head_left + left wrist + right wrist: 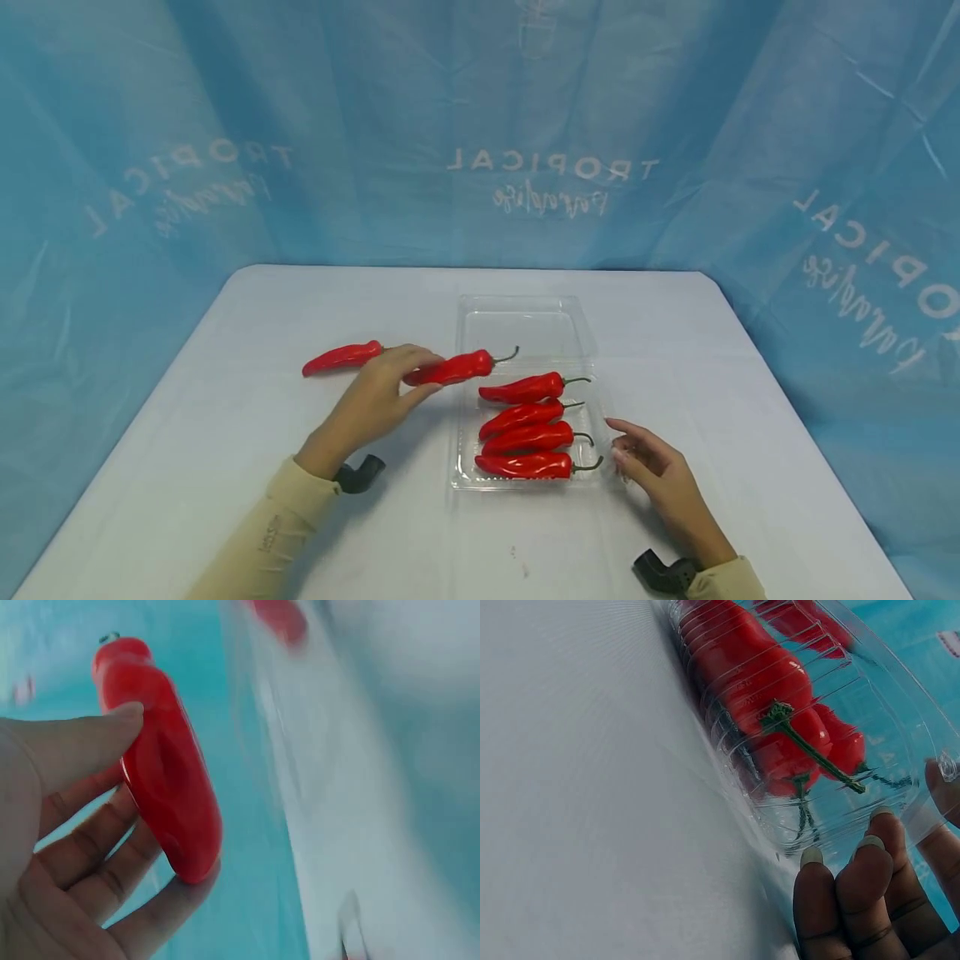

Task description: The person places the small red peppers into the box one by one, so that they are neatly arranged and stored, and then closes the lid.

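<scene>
My left hand [382,387] holds a red chili pepper [457,367] above the clear plastic container, its thumb on one side and fingers on the other. The pepper's green stem points right; in the left wrist view, its tip rests by a fingertip. Several red peppers [525,437] lie side by side in the near half of the container [455,467], stems to the right. My right hand [652,467] is at the container's right edge. In the right wrist view, its loosely bent fingers [864,874] are right at the ribbed wall.
Another red pepper [341,358] lies on the white table [360,542], left of the container and partly behind my left hand. The container's lid [521,325] is folded back flat, away from me. Blue printed sheeting [375,208] surrounds the table's back and sides.
</scene>
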`<action>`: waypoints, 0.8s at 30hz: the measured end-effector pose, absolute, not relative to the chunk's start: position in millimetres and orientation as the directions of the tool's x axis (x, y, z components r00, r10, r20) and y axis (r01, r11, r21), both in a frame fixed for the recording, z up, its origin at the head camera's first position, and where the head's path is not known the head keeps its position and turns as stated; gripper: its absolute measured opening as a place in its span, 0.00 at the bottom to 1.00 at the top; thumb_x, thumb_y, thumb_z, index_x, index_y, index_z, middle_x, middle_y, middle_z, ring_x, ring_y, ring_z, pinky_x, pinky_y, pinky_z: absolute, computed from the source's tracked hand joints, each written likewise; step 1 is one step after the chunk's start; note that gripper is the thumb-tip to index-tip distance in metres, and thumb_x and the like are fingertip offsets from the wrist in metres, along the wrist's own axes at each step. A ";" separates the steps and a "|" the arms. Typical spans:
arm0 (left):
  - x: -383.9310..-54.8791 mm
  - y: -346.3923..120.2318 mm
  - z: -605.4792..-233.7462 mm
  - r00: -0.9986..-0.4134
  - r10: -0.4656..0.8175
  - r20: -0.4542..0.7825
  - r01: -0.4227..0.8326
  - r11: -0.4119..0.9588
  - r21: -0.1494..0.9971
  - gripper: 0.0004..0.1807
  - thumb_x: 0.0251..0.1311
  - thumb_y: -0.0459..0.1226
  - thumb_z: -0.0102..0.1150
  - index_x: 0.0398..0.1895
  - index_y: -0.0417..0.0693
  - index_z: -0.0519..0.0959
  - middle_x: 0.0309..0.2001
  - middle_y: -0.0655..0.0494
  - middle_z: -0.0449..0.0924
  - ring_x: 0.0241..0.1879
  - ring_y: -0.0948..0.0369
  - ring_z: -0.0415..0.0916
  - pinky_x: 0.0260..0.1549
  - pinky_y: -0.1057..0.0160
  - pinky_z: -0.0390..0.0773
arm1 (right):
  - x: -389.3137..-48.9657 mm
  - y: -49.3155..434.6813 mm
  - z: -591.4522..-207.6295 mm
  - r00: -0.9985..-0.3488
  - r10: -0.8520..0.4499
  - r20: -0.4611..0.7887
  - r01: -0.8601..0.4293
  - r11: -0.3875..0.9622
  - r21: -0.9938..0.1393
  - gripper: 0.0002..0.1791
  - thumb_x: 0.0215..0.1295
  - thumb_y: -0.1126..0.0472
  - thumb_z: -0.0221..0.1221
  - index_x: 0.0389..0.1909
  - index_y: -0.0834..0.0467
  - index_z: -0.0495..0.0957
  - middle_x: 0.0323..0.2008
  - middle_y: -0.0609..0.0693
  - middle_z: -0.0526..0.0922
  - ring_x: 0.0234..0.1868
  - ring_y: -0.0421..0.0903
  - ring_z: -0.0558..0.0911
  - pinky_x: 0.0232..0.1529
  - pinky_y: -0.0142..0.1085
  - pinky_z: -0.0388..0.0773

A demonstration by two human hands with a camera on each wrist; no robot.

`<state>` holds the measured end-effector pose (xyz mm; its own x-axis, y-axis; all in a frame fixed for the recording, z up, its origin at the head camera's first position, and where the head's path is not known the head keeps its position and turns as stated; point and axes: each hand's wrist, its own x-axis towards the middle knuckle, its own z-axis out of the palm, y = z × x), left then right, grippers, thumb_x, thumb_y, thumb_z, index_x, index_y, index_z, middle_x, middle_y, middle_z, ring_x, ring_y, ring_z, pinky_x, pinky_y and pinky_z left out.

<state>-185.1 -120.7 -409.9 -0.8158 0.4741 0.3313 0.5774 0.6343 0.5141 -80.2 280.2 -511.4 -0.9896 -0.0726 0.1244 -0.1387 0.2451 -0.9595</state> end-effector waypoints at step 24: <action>-173.3 -37.6 -422.9 -0.654 0.710 0.262 0.742 0.534 0.406 0.25 0.55 0.46 0.77 0.56 0.50 0.84 0.52 0.56 0.84 0.51 0.61 0.81 0.50 0.62 0.83 | -81.9 276.4 -511.5 -0.991 -0.059 0.118 -0.128 0.231 -0.964 0.24 0.73 0.62 0.62 0.68 0.57 0.74 0.43 0.58 0.81 0.34 0.45 0.81 0.34 0.34 0.81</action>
